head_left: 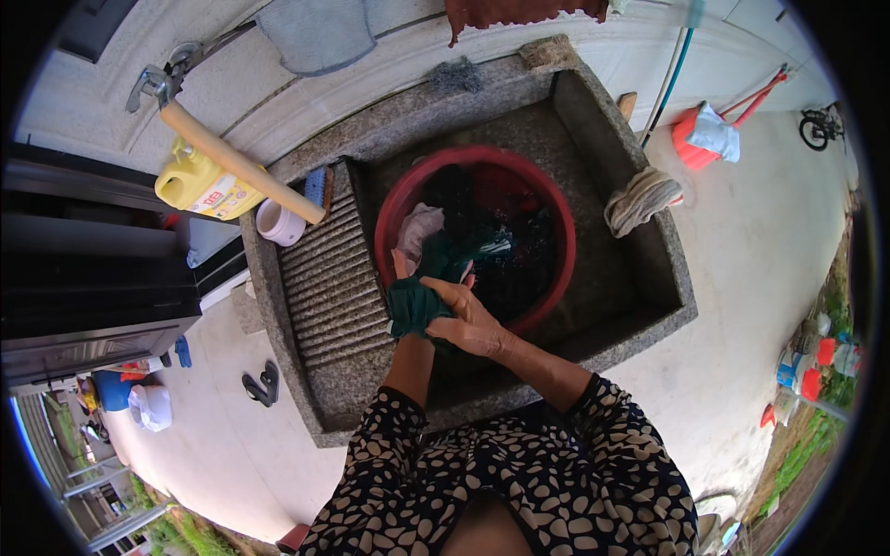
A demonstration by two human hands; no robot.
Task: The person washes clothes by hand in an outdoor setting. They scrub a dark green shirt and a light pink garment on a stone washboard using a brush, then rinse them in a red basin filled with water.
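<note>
Where the ribbed washboard slope [334,278] of the stone sink [649,278] falls away to the left of the fingers, nothing is being touched; a white cup [278,222] and a yellow jug [199,185] stand further out on that side, under a wooden handle [241,162].

Just right of the slope, the left hand [404,283] is almost wholly buried in the dark green cloth [415,304], only a fingertip or two showing at its upper edge, so whether those fingers are curled or flat I cannot tell. The cloth is bunched into a thick wad directly beneath and between both hands, at the near rim of the red basin [556,232]. Its length trails up and to the right from the fingers into the basin, where it joins a heap of dark wet laundry [501,241] and a pale piece [419,227].

The right hand [468,320] lies over the wad from the right, fingers pressed together and curled down onto it, gripping. Both hands are equally close, meeting on the same bunch.

Further right of the fingers, a striped rag [640,199] hangs over the sink wall.
</note>
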